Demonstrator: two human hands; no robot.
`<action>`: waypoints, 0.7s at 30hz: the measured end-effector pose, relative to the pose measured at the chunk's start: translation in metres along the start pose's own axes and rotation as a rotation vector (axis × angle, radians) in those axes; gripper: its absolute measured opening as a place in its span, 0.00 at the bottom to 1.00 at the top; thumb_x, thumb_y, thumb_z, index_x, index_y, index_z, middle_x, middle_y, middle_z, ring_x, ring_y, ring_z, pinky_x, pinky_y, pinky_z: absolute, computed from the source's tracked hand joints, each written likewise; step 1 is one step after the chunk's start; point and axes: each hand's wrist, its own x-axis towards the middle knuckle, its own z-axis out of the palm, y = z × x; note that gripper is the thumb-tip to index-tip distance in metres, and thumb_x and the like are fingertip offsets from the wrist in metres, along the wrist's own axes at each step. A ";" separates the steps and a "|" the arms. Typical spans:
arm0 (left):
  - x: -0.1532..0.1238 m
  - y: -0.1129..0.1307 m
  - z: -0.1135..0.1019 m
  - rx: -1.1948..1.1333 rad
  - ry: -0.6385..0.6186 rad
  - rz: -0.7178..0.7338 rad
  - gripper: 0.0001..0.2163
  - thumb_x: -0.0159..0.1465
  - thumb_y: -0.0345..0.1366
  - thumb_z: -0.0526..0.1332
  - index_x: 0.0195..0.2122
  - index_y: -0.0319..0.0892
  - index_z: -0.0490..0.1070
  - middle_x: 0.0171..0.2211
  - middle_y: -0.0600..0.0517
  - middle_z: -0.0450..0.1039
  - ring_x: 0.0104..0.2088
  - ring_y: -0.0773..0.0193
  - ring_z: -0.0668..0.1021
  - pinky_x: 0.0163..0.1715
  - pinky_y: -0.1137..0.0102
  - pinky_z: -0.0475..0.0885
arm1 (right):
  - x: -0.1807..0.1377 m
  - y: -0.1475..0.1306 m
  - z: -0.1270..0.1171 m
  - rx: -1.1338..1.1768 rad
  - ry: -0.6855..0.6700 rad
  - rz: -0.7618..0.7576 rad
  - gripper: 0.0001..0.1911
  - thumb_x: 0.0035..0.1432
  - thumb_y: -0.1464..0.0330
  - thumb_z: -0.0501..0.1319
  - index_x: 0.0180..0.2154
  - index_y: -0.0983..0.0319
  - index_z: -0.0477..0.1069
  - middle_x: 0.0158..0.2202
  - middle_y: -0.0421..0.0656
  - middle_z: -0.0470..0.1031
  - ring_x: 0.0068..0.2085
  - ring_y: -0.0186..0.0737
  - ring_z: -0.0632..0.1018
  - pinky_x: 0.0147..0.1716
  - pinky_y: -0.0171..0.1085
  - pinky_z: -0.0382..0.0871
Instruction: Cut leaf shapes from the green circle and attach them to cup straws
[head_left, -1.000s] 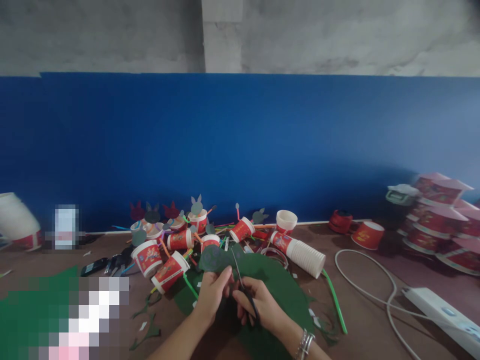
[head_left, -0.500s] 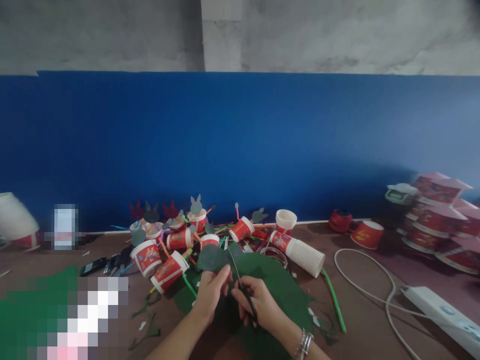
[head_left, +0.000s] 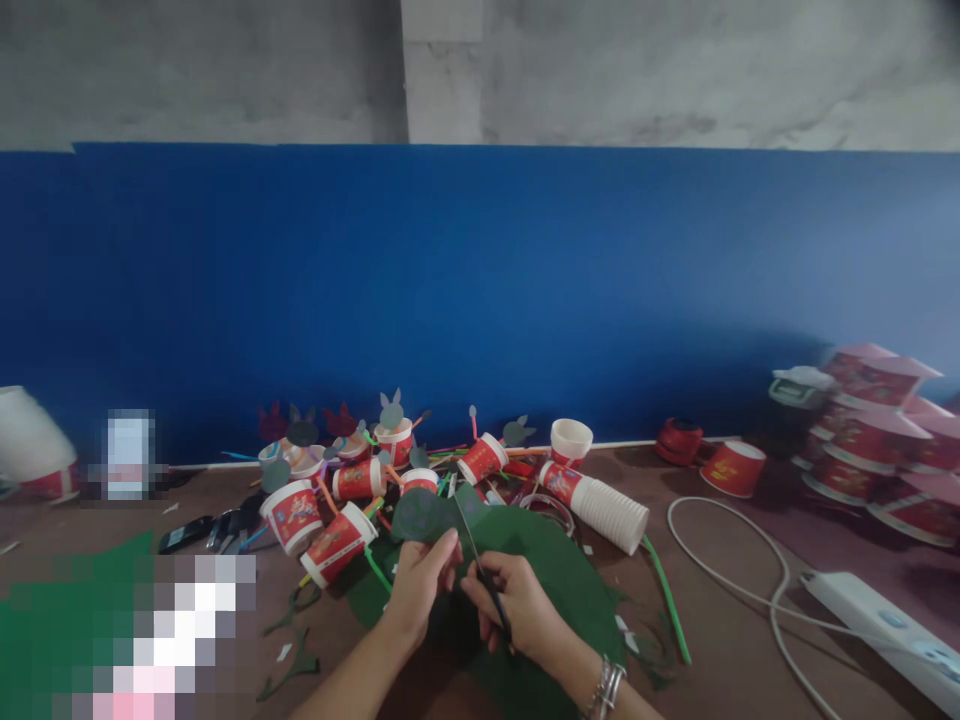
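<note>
Between thumb and fingers, my left hand [head_left: 426,582] pinches a dark green paper cutout [head_left: 417,514] with rounded lobes. My right hand [head_left: 517,605] is closed around the black handles of a pair of scissors [head_left: 468,535]. The blades point up and away from me and lie against the paper, just right of my left thumb; how far apart they are I cannot make out. Under both hands lies a large dark green sheet [head_left: 555,560] on the brown table. My left fingertips are partly hidden behind the paper.
Red-and-white paper cups [head_left: 337,545] with coloured strips and animal-head cutouts lie heaped behind my hands. A cup stack [head_left: 607,510] lies on its side to the right. Further right are a looped white cable [head_left: 780,560], a power strip [head_left: 885,625] and piled red cups [head_left: 870,440]. Green scraps [head_left: 292,665] lie at left.
Both hands, the paper and the scissors hold almost the same place. The whole view has shifted very slightly.
</note>
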 end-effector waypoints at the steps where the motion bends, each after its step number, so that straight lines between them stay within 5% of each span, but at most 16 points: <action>1: 0.000 0.000 0.000 0.006 0.002 0.005 0.18 0.53 0.48 0.62 0.17 0.37 0.69 0.12 0.58 0.58 0.15 0.73 0.60 0.18 0.74 0.54 | 0.000 0.000 0.000 0.000 -0.006 -0.001 0.19 0.48 0.53 0.61 0.28 0.63 0.66 0.12 0.33 0.66 0.10 0.27 0.64 0.07 0.24 0.52; 8: 0.007 -0.002 -0.007 -0.006 0.151 0.076 0.23 0.54 0.49 0.59 0.09 0.40 0.60 0.09 0.57 0.54 0.14 0.73 0.57 0.16 0.74 0.51 | -0.003 0.001 -0.006 0.067 -0.153 0.002 0.20 0.47 0.52 0.61 0.28 0.63 0.65 0.14 0.35 0.68 0.12 0.28 0.67 0.10 0.25 0.55; 12: 0.007 0.000 -0.008 -0.066 0.138 0.075 0.17 0.53 0.47 0.60 0.16 0.38 0.68 0.09 0.58 0.56 0.14 0.73 0.59 0.16 0.75 0.49 | 0.000 -0.003 -0.008 0.214 0.072 -0.101 0.21 0.45 0.51 0.62 0.29 0.63 0.64 0.17 0.37 0.69 0.17 0.31 0.70 0.14 0.28 0.59; 16: 0.002 0.001 -0.004 0.008 -0.013 -0.010 0.15 0.52 0.44 0.60 0.15 0.38 0.68 0.09 0.58 0.57 0.13 0.73 0.60 0.16 0.75 0.50 | 0.002 -0.005 -0.012 0.393 0.287 -0.143 0.25 0.41 0.55 0.67 0.39 0.61 0.65 0.28 0.39 0.70 0.26 0.34 0.72 0.23 0.31 0.66; 21: 0.001 -0.002 -0.002 0.057 -0.138 -0.080 0.12 0.48 0.39 0.61 0.13 0.39 0.64 0.09 0.58 0.58 0.11 0.74 0.59 0.13 0.75 0.48 | 0.005 0.001 -0.019 0.488 0.354 -0.107 0.21 0.40 0.64 0.68 0.37 0.60 0.66 0.25 0.34 0.63 0.22 0.28 0.65 0.22 0.30 0.61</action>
